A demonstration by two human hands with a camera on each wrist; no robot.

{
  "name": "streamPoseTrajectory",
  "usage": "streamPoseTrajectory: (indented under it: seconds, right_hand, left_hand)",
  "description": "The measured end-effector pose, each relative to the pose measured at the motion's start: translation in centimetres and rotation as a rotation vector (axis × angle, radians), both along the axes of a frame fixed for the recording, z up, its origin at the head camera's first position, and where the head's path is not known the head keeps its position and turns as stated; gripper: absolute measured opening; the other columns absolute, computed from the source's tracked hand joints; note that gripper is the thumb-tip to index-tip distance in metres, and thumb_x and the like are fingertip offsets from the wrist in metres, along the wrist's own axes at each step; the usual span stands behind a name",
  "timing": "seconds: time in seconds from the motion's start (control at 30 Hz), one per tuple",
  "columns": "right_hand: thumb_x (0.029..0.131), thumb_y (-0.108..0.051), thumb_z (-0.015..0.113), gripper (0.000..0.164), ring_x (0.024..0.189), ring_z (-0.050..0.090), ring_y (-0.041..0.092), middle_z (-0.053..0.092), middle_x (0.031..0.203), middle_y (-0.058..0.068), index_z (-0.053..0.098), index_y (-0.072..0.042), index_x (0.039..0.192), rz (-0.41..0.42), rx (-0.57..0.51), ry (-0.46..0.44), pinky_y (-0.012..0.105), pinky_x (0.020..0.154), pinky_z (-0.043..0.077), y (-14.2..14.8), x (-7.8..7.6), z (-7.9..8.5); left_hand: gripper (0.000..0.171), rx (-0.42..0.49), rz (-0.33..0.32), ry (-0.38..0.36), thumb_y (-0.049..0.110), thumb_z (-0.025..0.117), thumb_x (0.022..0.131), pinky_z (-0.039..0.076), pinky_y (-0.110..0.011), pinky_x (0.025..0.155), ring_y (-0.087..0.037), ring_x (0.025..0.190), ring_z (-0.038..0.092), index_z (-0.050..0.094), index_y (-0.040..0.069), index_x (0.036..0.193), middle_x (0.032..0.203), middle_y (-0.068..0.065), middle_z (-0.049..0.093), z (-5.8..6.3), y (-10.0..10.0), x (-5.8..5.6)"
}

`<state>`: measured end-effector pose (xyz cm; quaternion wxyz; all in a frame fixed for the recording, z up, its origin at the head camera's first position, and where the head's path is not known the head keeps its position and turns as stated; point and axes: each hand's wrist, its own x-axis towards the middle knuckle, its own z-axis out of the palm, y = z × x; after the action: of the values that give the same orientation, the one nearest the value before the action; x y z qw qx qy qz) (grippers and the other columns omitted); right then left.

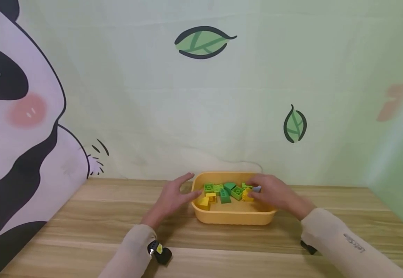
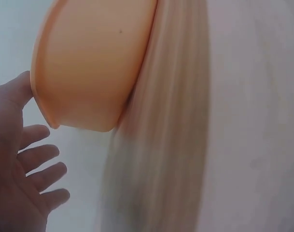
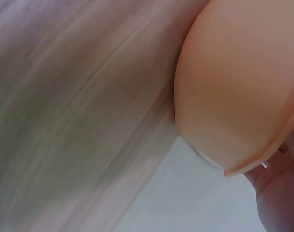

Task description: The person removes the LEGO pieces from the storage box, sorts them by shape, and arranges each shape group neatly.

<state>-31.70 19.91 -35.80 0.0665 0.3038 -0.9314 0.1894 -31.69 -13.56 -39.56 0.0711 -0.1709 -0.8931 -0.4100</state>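
A yellow plastic basket (image 1: 234, 218) stands on the table, holding green and yellow toy building bricks. My left hand (image 1: 173, 197) is at its left end, fingers spread and thumb over the rim. In the left wrist view the left hand (image 2: 16, 154) shows its thumb at the basket's rim (image 2: 35, 82) and its other fingers loosely extended beside it. My right hand (image 1: 274, 191) reaches over the right end, with thumb and fingertips around a yellow brick (image 1: 246, 195); I cannot tell whether they grip it. In the right wrist view the basket wall (image 3: 233, 87) hides most of that hand (image 3: 279, 193).
Inside the basket lie a green brick (image 1: 225, 196), a lighter green brick (image 1: 209, 188) and a yellow brick (image 1: 203, 203), among others. The wood-grain table (image 1: 93, 220) ends at a pale green backdrop (image 1: 135, 96) with a printed panda and leaves.
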Motion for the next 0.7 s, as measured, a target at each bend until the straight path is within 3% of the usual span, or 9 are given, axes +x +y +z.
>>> streamPoseTrajectory:
  seconds: [0.27,0.43,0.7]
  right_hand:
    - [0.094,-0.005,0.08,0.02,0.095,0.07,0.023,0.075,0.11,0.01,0.077,0.0,0.114,-0.003,0.033,0.009,0.046,0.092,0.062,-0.6,-0.5,-0.3]
    - [0.093,-0.005,0.081,0.018,0.093,0.068,0.022,0.075,0.105,0.008,0.077,-0.001,0.11,-0.001,0.066,0.032,0.046,0.092,0.061,-1.0,-0.6,-0.3]
    - [0.093,-0.008,0.082,0.014,0.089,0.062,0.02,0.07,0.101,0.005,0.078,-0.003,0.106,-0.027,0.095,-0.006,0.042,0.09,0.061,-1.6,-0.7,0.0]
  left_hand:
    - [0.068,0.05,-0.001,-0.033,0.038,0.078,0.096,0.036,-0.057,0.122,-0.036,0.148,0.045,0.056,0.011,0.155,0.158,-0.011,0.053,-0.4,0.1,-0.1]
    - [0.063,0.061,-0.01,0.001,0.034,0.078,0.098,0.04,-0.057,0.119,-0.037,0.144,0.05,0.059,0.007,0.152,0.153,-0.014,0.057,-0.5,0.1,-0.2]
    - [0.06,0.076,-0.019,0.018,0.03,0.077,0.098,0.041,-0.056,0.118,-0.037,0.143,0.052,0.06,0.006,0.15,0.152,-0.014,0.058,-0.7,0.1,-0.2]
